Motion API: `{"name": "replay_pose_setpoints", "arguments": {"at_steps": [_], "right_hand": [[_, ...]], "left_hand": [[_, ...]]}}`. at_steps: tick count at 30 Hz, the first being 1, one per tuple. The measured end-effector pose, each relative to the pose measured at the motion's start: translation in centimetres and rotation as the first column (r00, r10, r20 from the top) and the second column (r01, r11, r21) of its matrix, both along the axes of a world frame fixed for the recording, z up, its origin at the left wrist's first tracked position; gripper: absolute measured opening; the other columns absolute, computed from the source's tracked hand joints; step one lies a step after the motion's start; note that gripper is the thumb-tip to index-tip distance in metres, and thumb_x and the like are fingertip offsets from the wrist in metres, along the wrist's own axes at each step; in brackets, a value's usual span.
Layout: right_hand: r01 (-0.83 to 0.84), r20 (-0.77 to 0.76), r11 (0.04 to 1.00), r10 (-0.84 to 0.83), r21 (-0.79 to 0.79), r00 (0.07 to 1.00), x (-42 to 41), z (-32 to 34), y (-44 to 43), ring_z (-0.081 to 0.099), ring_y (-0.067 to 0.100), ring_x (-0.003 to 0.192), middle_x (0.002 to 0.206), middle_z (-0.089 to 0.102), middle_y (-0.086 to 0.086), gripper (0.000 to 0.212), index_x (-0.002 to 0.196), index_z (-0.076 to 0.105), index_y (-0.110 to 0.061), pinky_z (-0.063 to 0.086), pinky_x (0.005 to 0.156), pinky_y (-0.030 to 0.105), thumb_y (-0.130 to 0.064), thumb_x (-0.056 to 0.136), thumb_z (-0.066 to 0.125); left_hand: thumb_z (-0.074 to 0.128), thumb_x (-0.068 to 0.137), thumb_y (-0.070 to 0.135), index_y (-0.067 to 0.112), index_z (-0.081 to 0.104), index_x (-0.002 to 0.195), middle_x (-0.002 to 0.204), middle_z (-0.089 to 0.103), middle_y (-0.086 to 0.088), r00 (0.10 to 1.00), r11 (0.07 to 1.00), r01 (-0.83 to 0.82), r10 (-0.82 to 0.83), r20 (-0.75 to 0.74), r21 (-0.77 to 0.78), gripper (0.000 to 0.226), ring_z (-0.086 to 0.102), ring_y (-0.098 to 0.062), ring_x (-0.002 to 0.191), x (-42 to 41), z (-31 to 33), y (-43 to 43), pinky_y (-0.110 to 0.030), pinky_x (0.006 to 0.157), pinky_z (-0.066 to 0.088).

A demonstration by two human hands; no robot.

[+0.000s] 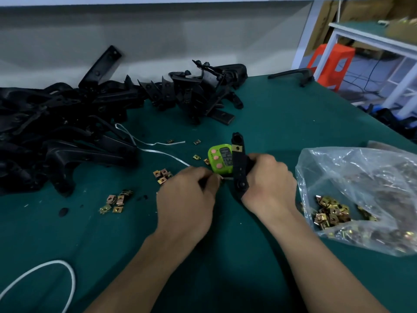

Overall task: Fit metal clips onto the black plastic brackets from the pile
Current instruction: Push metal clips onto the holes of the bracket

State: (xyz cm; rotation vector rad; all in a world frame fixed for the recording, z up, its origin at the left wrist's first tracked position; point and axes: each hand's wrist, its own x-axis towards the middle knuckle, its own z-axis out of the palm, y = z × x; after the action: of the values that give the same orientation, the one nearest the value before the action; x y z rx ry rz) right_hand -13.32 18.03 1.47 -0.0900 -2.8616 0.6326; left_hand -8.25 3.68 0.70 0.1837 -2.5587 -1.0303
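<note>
Black plastic bracket [238, 168] gripped in our right hand [269, 184], fingers wrapped round; our left hand [187, 199] pinches metal clip [223, 177] beside bracket.

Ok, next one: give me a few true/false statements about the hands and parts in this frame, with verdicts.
1. The right hand holds a black bracket. True.
2. That bracket carries no clip yet. False: a fitted clip sits near its upper end.
3. The bag of clips lies left of both hands. False: it lies to their right.
4. A green timer sits partly behind the bracket. True.
5. The left hand lies flat and empty. False: its fingers pinch a small clip beside the bracket.
</note>
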Motion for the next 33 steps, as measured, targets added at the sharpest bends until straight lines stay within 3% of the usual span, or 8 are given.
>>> {"name": "replay_pose_setpoints", "arguments": {"at_steps": [3, 8, 11, 14, 17, 21, 28, 33], "right_hand": [[-0.032, -0.019, 0.997, 0.033, 0.070, 0.999, 0.6, 0.0, -0.7, 0.040, 0.033, 0.067, 0.058, 0.038, -0.006, 0.018, 0.092, 0.066, -0.028, 0.035, 0.064, 0.035, -0.025, 0.075, 0.066], [-0.107, -0.009, 0.988, 0.108, 0.110, 0.994, 1.2, -0.3, -1.5, 0.040, 0.033, 0.065, 0.071, 0.059, 0.004, 0.017, 0.091, 0.062, -0.024, 0.034, 0.063, 0.035, -0.023, 0.074, 0.061], [-0.134, -0.018, 0.983, 0.138, 0.124, 0.990, 1.5, -0.4, -1.9, 0.041, 0.032, 0.065, 0.070, 0.058, 0.004, 0.015, 0.089, 0.060, -0.025, 0.034, 0.062, 0.035, -0.024, 0.074, 0.063], [-0.161, -0.024, 0.974, 0.167, 0.158, 0.986, 1.9, -0.5, -2.5, 0.043, 0.033, 0.065, 0.060, 0.039, -0.004, 0.019, 0.090, 0.059, -0.028, 0.034, 0.061, 0.034, -0.023, 0.073, 0.065], [-0.206, 0.003, 0.960, 0.209, 0.192, 0.978, 2.4, -0.6, -3.2, 0.056, 0.037, 0.071, 0.062, 0.039, -0.003, 0.024, 0.094, 0.060, -0.027, 0.034, 0.060, 0.034, -0.022, 0.071, 0.064], [-0.242, 0.014, 0.950, 0.244, 0.198, 0.970, 2.8, -0.7, -3.9, 0.039, 0.032, 0.064, 0.058, 0.032, -0.007, 0.026, 0.096, 0.060, -0.029, 0.031, 0.058, 0.034, -0.021, 0.071, 0.066], [-0.262, 0.050, 0.943, 0.257, 0.205, 0.965, 3.0, -0.3, -4.3, 0.046, 0.032, 0.068, 0.059, 0.032, -0.006, 0.028, 0.102, 0.061, -0.030, 0.032, 0.061, 0.033, -0.028, 0.075, 0.069], [-0.257, -0.019, 0.940, 0.268, 0.226, 0.963, 3.4, 0.1, -4.2, 0.040, 0.031, 0.064, 0.057, 0.032, -0.005, 0.021, 0.085, 0.047, -0.028, 0.029, 0.060, 0.034, -0.020, 0.074, 0.063]], "left_hand": [[0.066, 0.091, 0.032, 0.021, 0.071, 0.065, 0.049, 0.061, 0.002, 0.974, 0.942, 0.072, -0.136, 0.179, 0.328, 0.028, 0.051, -0.006, 0.044, 0.2, 1.3, -2.2, -0.020, 0.048, 0.040], [0.084, 0.078, 0.023, 0.015, 0.077, 0.077, 0.071, 0.073, -0.011, 0.818, 0.663, 0.156, -0.503, 0.281, 0.732, 0.011, 0.075, -0.027, 0.068, 3.9, 1.2, -5.7, -0.022, 0.053, 0.053], [0.086, 0.061, 0.022, 0.014, 0.078, 0.081, 0.077, 0.074, -0.018, 0.880, 0.667, 0.095, -0.404, 0.251, 0.739, 0.023, 0.074, -0.030, 0.073, 5.3, 0.2, -7.2, -0.024, 0.060, 0.057], [0.094, 0.059, 0.008, 0.020, 0.077, 0.080, 0.074, 0.074, -0.006, 0.950, 0.761, 0.149, -0.287, 0.122, 0.631, 0.029, 0.069, -0.014, 0.068, 5.2, 0.0, -7.4, -0.019, 0.062, 0.054], [0.084, 0.075, 0.002, 0.024, 0.076, 0.079, 0.068, 0.073, -0.003, 0.988, 0.788, 0.099, -0.149, 0.033, 0.608, 0.023, 0.066, -0.011, 0.058, 4.9, -0.2, -6.6, -0.017, 0.056, 0.052], [0.070, 0.094, 0.016, 0.025, 0.068, 0.078, 0.059, 0.070, -0.007, 0.995, 0.823, 0.032, -0.077, 0.056, 0.568, 0.018, 0.065, -0.017, 0.051, 4.9, -0.5, -5.9, -0.021, 0.048, 0.050], [0.059, 0.097, 0.013, 0.013, 0.058, 0.077, 0.070, 0.068, -0.019, 0.978, 0.405, 0.070, -0.206, 0.017, 0.912, 0.020, 0.071, -0.034, 0.062, 5.3, 0.9, -5.4, -0.029, 0.052, 0.055], [0.073, 0.075, 0.028, 0.019, 0.067, 0.064, 0.067, 0.068, -0.012, 0.967, 0.370, 0.030, -0.246, 0.066, 0.929, 0.015, 0.069, -0.023, 0.056, 5.5, 1.3, -5.3, -0.023, 0.048, 0.052]]}}
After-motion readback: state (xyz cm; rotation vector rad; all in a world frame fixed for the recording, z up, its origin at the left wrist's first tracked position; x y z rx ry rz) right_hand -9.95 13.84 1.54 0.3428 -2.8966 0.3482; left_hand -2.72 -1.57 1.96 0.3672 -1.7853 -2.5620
